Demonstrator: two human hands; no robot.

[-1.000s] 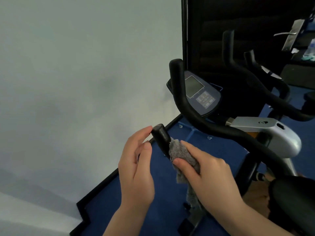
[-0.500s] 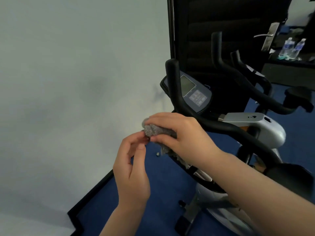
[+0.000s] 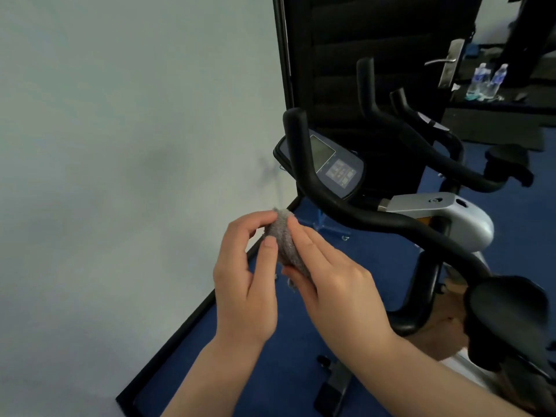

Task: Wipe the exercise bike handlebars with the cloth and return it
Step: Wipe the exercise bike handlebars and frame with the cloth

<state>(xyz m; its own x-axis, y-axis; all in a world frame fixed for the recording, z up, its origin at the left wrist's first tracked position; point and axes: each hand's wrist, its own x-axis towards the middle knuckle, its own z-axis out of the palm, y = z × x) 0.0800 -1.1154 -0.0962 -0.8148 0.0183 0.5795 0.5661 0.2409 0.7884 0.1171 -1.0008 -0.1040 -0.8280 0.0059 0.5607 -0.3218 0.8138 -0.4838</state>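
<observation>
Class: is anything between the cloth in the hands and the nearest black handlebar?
Nothing visible. The grey cloth, pinched by the left hand and right hand, faces the handlebar across open space.

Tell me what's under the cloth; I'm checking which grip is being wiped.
The cloth is wrapped over something between the left hand and right hand. What it covers is hidden; no handlebar end shows beneath it.

The right hand [image 3: 337, 284] now lies lower, at 4 o'clock of the grey cloth [image 3: 284, 240], no longer draped over it. The left hand [image 3: 245, 275] now pinches the cloth, which covers the handlebar end bare a second ago.
</observation>
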